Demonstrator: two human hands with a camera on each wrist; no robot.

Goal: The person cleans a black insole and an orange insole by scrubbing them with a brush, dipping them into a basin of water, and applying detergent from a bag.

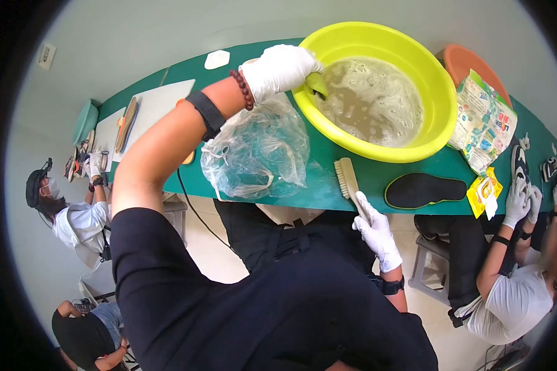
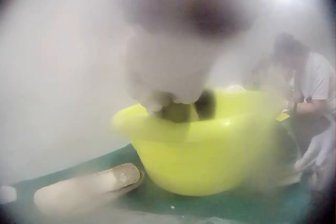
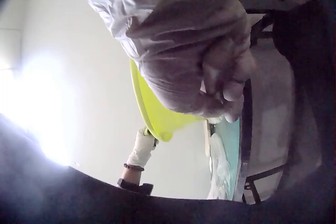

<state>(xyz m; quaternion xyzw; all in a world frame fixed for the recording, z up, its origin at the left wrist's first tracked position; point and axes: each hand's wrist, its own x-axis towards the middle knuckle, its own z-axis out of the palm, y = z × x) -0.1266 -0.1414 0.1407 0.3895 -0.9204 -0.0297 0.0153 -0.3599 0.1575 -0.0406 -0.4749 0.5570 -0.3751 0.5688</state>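
Observation:
Gloved in white, the left hand (image 1: 281,71) grips a green piece with a dark edge (image 1: 317,84) at the left rim of a yellow basin (image 1: 442,117). Cloudy, foamy water (image 1: 368,102) lies in the basin. The right hand (image 1: 377,238), also gloved, holds a pale brush (image 1: 348,176) by its handle at the table's front edge, bristles facing left. In the left wrist view the left hand (image 2: 168,71) is blurred over the basin (image 2: 199,155). Curled fingers of the right hand (image 3: 184,50) fill the right wrist view and mostly hide the brush.
A crumpled clear plastic bag (image 1: 260,148) lies left of the basin; a black insole (image 1: 424,190) is right of the brush. Farther right are a detergent bag (image 1: 484,123), a yellow packet (image 1: 484,195) and an orange basin (image 1: 470,62). People sit at both sides.

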